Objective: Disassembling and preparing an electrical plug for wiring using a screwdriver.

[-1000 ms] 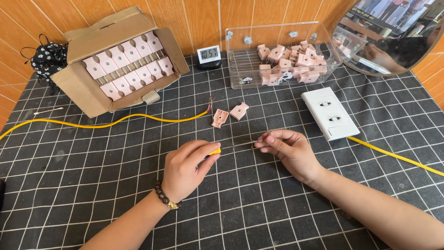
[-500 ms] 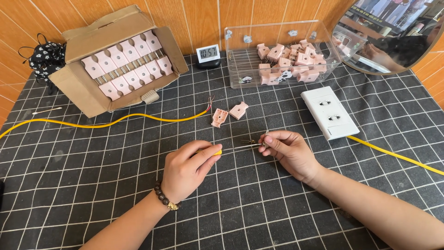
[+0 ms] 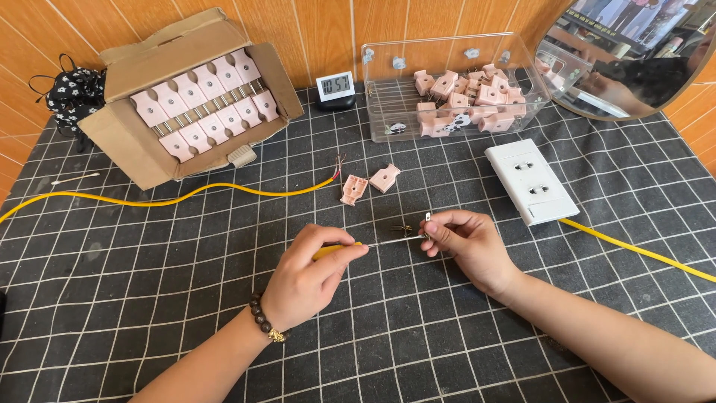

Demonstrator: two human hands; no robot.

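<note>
Across the gridded black mat point(image 3: 149, 313), our left hand point(image 3: 309, 276) pinched one yellow-handled screwdriver point(image 3: 335, 250), our right hand point(image 3: 466, 242) gripped a small metal piece point(image 3: 426, 218), two pink plug halves point(image 3: 369, 183) lay at twelve o'clock, and the cardboard box point(image 3: 119, 149) and clear bin point(image 3: 388, 119) held more.

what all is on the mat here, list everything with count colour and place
cardboard box: one, brown, far left, tipped open, rows of pink plug parts inside
clear bin: one, transparent, far centre, pile of pink plug parts inside
small clock: one, white and black, between box and bin
pink plug halves: two, loose, centre of mat
wall socket plate: one, white, right
yellow cable: one from the left edge with bared tip near the halves; another yellow length runs from the socket plate to the right edge
round mirror: one, far right corner
patterned cloth: one, black and white, far left
cotton swab: one, white, left
grid mat: one, black with white lines
screwdriver: one, yellow handle, in left hand
left hand: beaded bracelet on wrist
right hand: pinching a small metal piece
</note>
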